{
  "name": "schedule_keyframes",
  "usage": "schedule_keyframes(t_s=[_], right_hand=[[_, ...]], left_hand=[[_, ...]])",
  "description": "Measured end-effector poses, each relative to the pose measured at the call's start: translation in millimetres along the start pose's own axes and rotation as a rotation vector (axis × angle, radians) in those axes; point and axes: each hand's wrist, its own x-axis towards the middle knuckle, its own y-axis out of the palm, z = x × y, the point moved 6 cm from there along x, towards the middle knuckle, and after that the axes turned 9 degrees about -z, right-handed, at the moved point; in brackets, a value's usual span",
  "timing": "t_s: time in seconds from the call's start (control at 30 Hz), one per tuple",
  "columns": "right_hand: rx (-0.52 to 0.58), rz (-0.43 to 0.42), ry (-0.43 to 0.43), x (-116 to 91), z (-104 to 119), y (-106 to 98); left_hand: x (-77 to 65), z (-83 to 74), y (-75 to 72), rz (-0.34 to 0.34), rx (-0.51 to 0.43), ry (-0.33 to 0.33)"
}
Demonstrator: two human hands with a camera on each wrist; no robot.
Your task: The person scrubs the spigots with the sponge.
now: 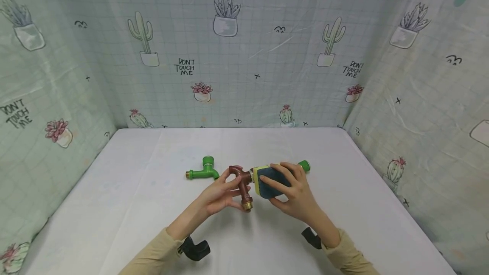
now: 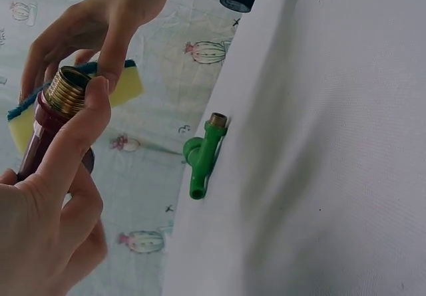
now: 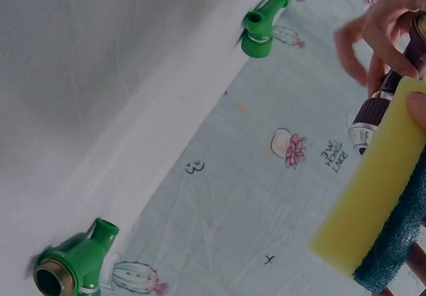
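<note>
A brown faucet (image 1: pixel 244 188) with a brass threaded end is held up by my left hand (image 1: pixel 220 193), fingers and thumb around its body. My right hand (image 1: pixel 297 192) grips a sponge (image 1: pixel 269 185), yellow with a dark blue-green scouring side. The sponge stands right beside the faucet's knob end. In the right wrist view the yellow face of the sponge (image 3: pixel 373 183) lies close to the dark knob (image 3: pixel 373 113); whether they touch, I cannot tell. In the left wrist view, brass threads (image 2: pixel 65 91) show near my left thumb.
A green faucet (image 1: pixel 202 174) lies on the white table (image 1: pixel 126 207) beyond my left hand. Another green faucet (image 1: pixel 304 165) lies behind my right hand, mostly hidden. Black devices (image 1: pixel 195 249) sit at both wrists. Patterned cloth (image 1: pixel 244 54) walls the back and sides.
</note>
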Motion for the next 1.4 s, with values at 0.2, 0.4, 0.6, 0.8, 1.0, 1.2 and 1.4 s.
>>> schedule_keyframes(t_s=[0.2, 0.4, 0.6, 0.8, 1.0, 1.2, 1.4], right_hand=[[-0.035, -0.027, -0.061, 2.2, 9.3, 1.9], [-0.058, -0.019, -0.085, 5.1, 15.8, 4.1], [-0.070, -0.019, -0.065, 3.5, 12.5, -0.7], [-0.026, -0.065, -0.032, 2.2, 5.2, -6.3], [-0.008, -0.099, -0.009, 1.3, 1.6, -10.4], [0.000, -0.105, 0.001, -2.2, -3.2, -10.5], [0.021, -0.103, 0.073, -9.5, -13.6, -11.2]], left_hand=[[1.2, 3.5, 3.2, 0.011, -0.032, -0.023], [3.3, 4.3, 1.8, -0.036, -0.028, -0.023], [5.7, 3.1, 0.7, -0.045, -0.016, -0.020], [6.3, 4.7, -0.4, -0.062, -0.015, -0.021], [6.9, 5.6, -1.3, -0.064, -0.001, -0.019], [5.5, 5.4, -2.5, -0.061, -0.021, -0.026], [5.1, 5.1, -6.5, -0.084, -0.006, -0.027]])
